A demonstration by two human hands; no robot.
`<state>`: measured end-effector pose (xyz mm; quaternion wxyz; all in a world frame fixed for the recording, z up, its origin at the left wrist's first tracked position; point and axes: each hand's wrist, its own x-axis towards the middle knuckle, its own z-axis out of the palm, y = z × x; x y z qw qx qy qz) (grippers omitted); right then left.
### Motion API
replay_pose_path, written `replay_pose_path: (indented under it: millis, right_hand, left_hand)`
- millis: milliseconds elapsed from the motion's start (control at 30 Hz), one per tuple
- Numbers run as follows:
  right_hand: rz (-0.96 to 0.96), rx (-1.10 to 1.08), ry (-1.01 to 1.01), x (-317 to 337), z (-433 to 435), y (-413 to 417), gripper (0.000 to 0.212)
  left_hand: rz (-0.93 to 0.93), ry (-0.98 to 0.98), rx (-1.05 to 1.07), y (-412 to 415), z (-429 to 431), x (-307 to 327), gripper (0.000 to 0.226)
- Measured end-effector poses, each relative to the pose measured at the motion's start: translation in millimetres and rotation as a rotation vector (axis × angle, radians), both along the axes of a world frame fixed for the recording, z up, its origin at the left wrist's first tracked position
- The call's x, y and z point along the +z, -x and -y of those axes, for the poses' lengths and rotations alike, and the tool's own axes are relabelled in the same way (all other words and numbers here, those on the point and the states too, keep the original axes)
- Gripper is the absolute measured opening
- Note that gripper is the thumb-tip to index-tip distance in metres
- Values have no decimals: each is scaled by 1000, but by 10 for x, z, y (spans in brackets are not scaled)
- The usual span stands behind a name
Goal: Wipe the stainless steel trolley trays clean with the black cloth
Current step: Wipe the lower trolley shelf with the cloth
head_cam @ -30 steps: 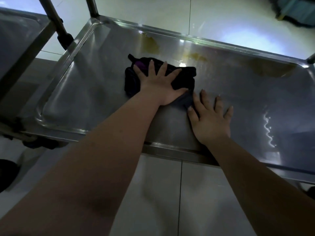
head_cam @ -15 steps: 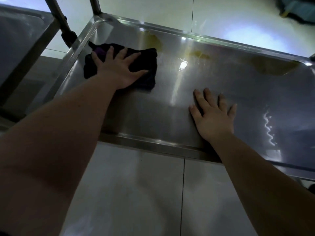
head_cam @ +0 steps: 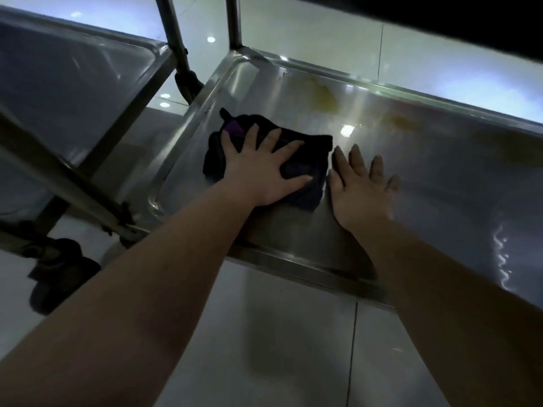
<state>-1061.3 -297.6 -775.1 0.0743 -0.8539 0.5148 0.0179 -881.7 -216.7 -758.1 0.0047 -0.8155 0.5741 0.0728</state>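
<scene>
Steel of a second trolley tray (head_cam: pixel 73 92) fills the left edge, with a dark caster wheel (head_cam: pixel 58 274) below it on the tiled floor (head_cam: pixel 279 348). Next comes the black cloth (head_cam: pixel 311 160), bunched near the left end of the main trolley tray (head_cam: pixel 440 177). The left hand (head_cam: pixel 261 171) presses it flat, fingers spread and straight. Just beside the cloth, the right hand (head_cam: pixel 361 189) lies palm down on bare steel, fingers relaxed. Yellowish stains (head_cam: pixel 324 98) mark the tray's far side.

Dim bluish scene, glare spots on steel tray (head_cam: pixel 440 160), soft blur, wide-angle bending at edges
</scene>
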Motion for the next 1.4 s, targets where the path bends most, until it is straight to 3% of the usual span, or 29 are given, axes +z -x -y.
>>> replay_pose_path:
  millis: [233, 633, 867, 1000, 1233, 1400]
  right_hand:
    - [-53, 51, -11, 6, -39, 21, 58]
    - [-56, 122, 9, 19, -86, 46, 63]
    - [-62, 112, 5, 21, -63, 25, 63]
    - [-69, 108, 4, 38, -53, 27, 64]
    - [-50, 111, 9, 8, -48, 50, 66]
    - [-56, 113, 18, -9, -84, 64, 68]
  left_hand:
    - [-23, 8, 50, 16, -1190, -61, 79]
    - [-47, -62, 41, -657, 294, 55, 89]
    - [-20, -35, 19, -784, 483, 75, 89]
    - [-19, -46, 40, -632, 159, 69, 87]
    - [-2, -13, 58, -266, -1122, 13, 84]
    - [-12, -35, 103, -262, -1046, 2, 83]
